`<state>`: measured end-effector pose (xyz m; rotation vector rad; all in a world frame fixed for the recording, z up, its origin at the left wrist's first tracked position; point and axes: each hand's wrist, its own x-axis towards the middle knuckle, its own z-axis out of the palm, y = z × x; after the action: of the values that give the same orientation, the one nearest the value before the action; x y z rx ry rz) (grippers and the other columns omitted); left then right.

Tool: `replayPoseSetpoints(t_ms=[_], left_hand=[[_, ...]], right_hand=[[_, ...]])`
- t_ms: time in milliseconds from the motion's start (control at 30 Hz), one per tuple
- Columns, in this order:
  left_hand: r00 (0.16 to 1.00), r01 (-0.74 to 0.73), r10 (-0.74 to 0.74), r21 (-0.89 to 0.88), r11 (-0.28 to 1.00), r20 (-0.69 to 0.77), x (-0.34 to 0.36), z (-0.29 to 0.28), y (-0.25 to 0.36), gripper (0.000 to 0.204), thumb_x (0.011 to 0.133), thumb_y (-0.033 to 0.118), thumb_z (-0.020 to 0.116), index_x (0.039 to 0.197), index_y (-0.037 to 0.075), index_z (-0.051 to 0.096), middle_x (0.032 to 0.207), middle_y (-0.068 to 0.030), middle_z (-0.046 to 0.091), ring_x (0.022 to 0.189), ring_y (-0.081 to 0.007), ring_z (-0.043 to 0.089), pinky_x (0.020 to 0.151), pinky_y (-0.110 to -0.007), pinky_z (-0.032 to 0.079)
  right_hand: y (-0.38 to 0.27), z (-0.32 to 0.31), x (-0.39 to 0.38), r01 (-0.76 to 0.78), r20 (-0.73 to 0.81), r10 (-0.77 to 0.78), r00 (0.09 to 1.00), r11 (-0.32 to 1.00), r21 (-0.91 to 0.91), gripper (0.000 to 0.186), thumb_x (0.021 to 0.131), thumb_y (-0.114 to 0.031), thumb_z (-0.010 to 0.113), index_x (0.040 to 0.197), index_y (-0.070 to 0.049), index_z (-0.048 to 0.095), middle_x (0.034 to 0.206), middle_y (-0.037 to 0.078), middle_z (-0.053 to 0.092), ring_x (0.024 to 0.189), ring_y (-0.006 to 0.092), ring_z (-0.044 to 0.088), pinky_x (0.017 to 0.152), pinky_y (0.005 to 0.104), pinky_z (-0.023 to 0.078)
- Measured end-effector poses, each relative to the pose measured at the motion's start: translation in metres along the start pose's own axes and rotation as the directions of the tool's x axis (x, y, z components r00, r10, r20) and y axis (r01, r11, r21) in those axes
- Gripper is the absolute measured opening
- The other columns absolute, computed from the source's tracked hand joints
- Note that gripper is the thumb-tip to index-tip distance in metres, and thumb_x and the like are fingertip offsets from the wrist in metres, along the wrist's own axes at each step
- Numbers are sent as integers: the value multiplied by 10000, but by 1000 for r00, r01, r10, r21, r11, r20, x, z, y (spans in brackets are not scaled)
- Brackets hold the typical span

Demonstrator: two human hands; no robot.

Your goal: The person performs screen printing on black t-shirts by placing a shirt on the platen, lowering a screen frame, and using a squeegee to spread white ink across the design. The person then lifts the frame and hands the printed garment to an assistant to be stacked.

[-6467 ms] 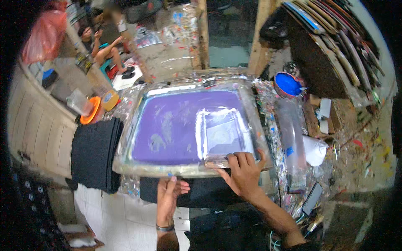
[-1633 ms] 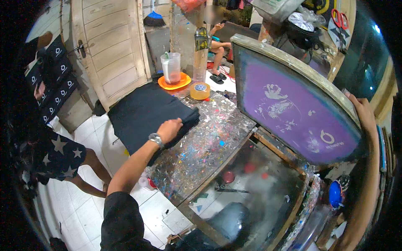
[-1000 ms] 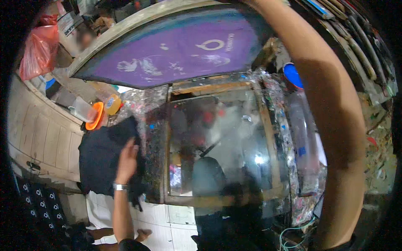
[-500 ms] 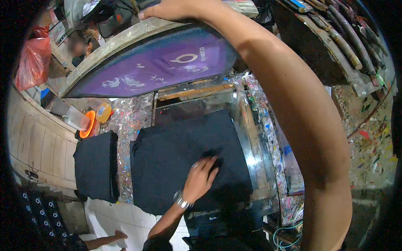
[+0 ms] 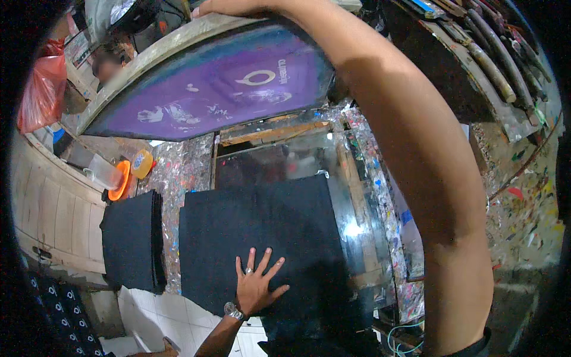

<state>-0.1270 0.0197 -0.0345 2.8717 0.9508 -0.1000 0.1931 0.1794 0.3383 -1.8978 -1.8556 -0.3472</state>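
My left hand (image 5: 259, 290), with a ring and a wristwatch, lies with fingers spread on a black cloth (image 5: 279, 223). The cloth is spread flat over a glass-topped board (image 5: 262, 163), its near part reaching the table's front edge. Across the far side, my right hand (image 5: 235, 7) grips the top edge of a screen printing frame (image 5: 178, 50); the picture's upper rim cuts off part of that hand. The frame stands tilted up, showing a purple mesh (image 5: 220, 89) with pale marks. Left of the cloth sits a folded stack of black cloth (image 5: 132, 241).
An orange dish (image 5: 121, 180), a clear plastic jug (image 5: 104, 172) and a yellow container (image 5: 142, 163) stand at the left. A red plastic bag (image 5: 43, 92) hangs far left. Paint-caked sticks (image 5: 493, 65) lie on a shelf at upper right. Another person's hand (image 5: 171, 347) shows at lower left.
My left hand has moved left and nearer, its fingers now spread flat. The cloth's far edge lies nearer and its left corner looks smoother. My right hand stays on the raised frame.
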Motion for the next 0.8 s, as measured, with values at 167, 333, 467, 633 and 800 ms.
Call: replayPoseSetpoints(t_ms=[167,333,467,633,800], left_hand=[[996,-4,-2,-72,997,-89,13,-2,-8,682,822,584,600,1400,245,474,1518,-133,323,1411,-430,204,1063,-692,133],[916,316,-318,-51,947,-245,45,-5,-57,682,862,557,553,1436,212,425,1547,-128,268,1424,-430,169,1093,-653,107],[938,290,-294,-53,956,-185,53,9,-78,682,869,546,546,1452,224,401,1565,-113,231,1432,-423,148,1104,-642,86],[925,304,-296,-2,953,-237,53,-8,-46,714,878,545,526,1484,222,332,1591,-97,149,1442,-415,119,1111,-646,66],[947,271,-266,0,963,-178,47,11,-25,746,847,610,530,1462,214,379,1567,-113,221,1437,-416,135,1095,-666,70]], right_hand=[[10,3,-2,45,5,-45,999,999,-28,698,847,-627,497,1150,-18,656,1245,196,601,1154,350,576,976,427,440],[-11,-11,-14,-64,22,65,998,998,-20,676,841,-604,511,1180,-34,642,1285,181,580,1189,334,558,989,416,434],[-4,3,-4,-31,-16,31,999,999,11,686,802,-617,524,1206,-74,635,1300,141,582,1211,296,550,998,390,431],[7,4,-6,7,-73,-9,997,1000,-23,709,800,-642,536,1291,-134,587,1396,122,503,1286,302,478,1034,406,395],[3,2,-7,53,-46,-52,998,999,8,736,804,-647,529,1290,-96,582,1381,145,512,1274,316,486,1034,414,396]])
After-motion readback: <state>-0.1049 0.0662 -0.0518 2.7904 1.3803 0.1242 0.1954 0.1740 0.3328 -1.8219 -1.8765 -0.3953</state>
